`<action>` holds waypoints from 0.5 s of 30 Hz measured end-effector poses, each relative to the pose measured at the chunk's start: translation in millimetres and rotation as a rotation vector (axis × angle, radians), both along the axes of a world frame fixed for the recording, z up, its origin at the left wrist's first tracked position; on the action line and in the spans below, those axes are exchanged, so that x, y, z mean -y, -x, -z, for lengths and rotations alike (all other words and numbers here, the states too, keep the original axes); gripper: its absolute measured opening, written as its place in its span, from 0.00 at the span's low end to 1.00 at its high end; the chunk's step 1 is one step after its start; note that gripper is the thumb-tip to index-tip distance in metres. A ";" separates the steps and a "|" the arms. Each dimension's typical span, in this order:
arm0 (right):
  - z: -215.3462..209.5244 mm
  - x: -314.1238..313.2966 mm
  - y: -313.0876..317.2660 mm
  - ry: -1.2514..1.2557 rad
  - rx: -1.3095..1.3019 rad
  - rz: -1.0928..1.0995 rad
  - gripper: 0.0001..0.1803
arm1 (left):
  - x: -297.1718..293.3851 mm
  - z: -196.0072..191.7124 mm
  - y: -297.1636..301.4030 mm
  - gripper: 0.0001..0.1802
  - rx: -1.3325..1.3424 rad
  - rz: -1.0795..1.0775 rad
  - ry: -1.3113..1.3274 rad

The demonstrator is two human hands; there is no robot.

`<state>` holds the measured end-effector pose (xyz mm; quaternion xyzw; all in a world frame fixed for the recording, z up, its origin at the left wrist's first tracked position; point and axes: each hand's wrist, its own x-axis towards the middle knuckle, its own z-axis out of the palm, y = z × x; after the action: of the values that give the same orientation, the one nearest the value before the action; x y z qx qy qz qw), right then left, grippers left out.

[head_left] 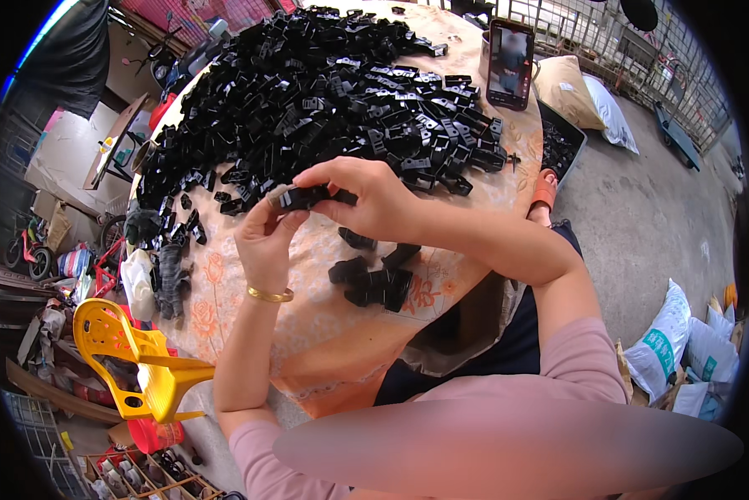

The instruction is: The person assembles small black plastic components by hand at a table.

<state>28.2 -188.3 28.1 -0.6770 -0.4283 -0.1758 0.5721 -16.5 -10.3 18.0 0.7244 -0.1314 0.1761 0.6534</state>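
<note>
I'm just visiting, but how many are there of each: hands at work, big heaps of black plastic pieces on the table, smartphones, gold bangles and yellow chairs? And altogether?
Hands: 2 (left hand, right hand)
Big heap of black plastic pieces: 1 (overlapping pieces, not countable singly)
Smartphone: 1
Gold bangle: 1
Yellow chair: 1
Total: 6

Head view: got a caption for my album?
Left hand and right hand hold a black part near a shiny black heap.
</note>
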 end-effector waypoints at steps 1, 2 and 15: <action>0.8 0.2 0.0 0.004 0.083 0.049 0.21 | 7.3 -2.9 2.6 0.19 -0.046 0.027 0.120; 2.6 -0.5 -0.9 0.004 0.082 0.048 0.21 | 13.0 -4.8 4.4 0.19 -0.093 0.054 0.241; -3.6 5.8 -24.5 0.048 -0.299 -0.062 0.17 | -6.8 -36.4 6.5 0.22 -0.152 0.138 -0.058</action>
<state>52.7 -194.1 31.6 -0.6956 -0.3631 -0.0448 0.6183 -23.1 -3.5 54.4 0.7434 -0.1362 0.0715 0.6509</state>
